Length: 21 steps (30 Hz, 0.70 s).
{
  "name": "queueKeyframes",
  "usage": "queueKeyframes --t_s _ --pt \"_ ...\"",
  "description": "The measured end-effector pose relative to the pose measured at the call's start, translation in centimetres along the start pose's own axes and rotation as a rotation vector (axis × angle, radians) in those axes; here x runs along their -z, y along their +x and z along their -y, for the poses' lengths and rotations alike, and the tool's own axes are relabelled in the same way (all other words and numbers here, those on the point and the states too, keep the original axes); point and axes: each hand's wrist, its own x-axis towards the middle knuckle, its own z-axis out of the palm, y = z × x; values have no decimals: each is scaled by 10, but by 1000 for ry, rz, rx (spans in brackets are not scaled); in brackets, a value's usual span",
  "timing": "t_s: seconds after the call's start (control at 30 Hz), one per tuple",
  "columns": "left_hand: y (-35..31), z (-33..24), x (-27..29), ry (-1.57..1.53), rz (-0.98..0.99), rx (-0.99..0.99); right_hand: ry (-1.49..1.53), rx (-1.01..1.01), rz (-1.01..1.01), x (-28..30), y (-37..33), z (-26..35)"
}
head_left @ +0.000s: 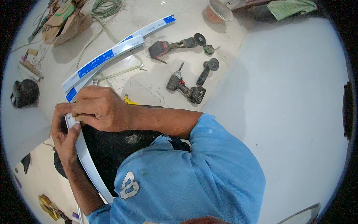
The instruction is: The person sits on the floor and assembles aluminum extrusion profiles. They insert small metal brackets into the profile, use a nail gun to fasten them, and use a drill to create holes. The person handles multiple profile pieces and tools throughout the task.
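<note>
A long white profile strip [85, 153] runs from my hands down along my left forearm to my blue shirt. My left hand [64, 138] is closed around its upper end, the thumb pressed on the strip's face. Right at that end, my right hand [102, 108] is curled with fingertips pinched together; what they hold, if anything, is hidden. Just beyond my hands, two more white strips with blue printed film, an upper one [100, 61] and a lower one [154, 26], lie overlapping on the floor.
On the tiled floor lie a cordless drill [182, 84], an angle grinder [175, 44], another disc tool [207, 71] and a yellow-handled tool [129, 100]. Further off are a coiled hose [106, 8], a brown bag [71, 28] and a bucket [217, 12]. A pale wall [291, 97] stands right.
</note>
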Motion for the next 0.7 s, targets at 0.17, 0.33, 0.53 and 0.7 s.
queueKeyframes --t_s 0.17,0.33,0.53,0.7 --pt "5 6 6 -3 -16 39 115 -151 92 10 4 5" --pt "4 -3 11 106 -20 1 271 -169 83 2 -1 -1" --pt "2 -17 3 86 -30 107 311 -831 20 78 -41 -53" --pt "-8 -7 2 -59 -67 123 -671 -1027 414 160 -208 -162"
